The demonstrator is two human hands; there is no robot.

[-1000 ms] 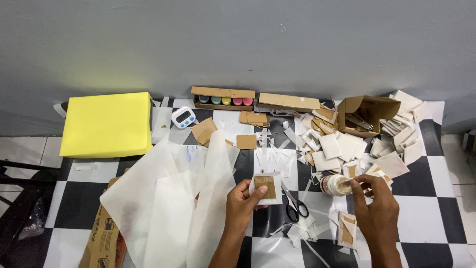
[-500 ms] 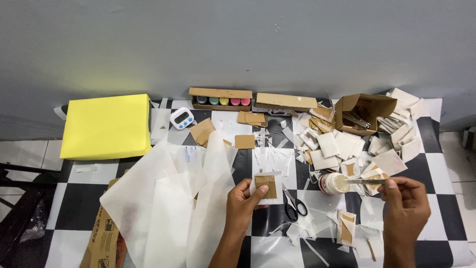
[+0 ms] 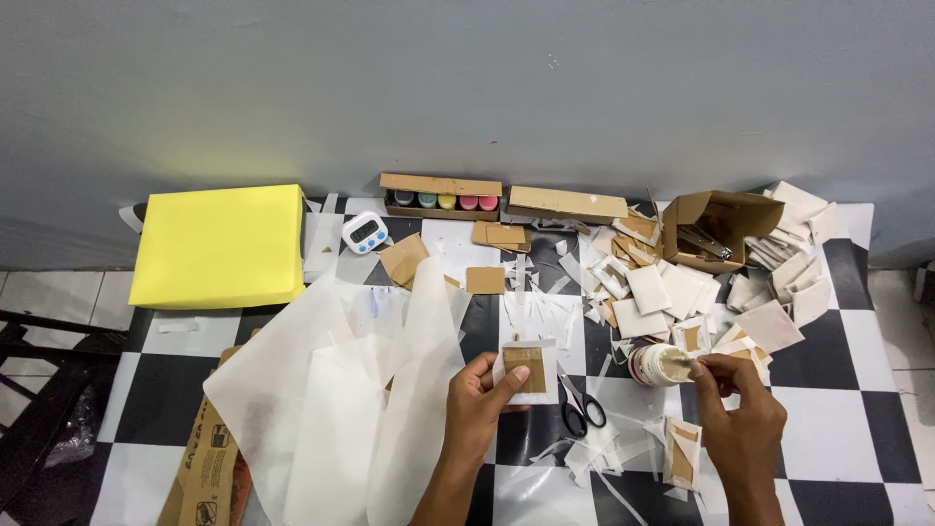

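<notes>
Over the checkered tabletop [image 3: 156, 390] our left hand [image 3: 477, 404] pinches a light, floppy paper-and-card square [image 3: 526, 370] by its edge, right hand [image 3: 740, 424] fingers closed on a stick at the glue jar [image 3: 657, 365].

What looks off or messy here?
Nothing is spilled or broken. White paper scraps litter the checkered floor around the scissors. The glue jar lies on its side, mouth towards the right hand.

Matt brown cardboard square [image 3: 524, 369] backed with white paper, thin translucent paper sheets [image 3: 331, 409], glossy checkered floor [image 3: 156, 390]
</notes>
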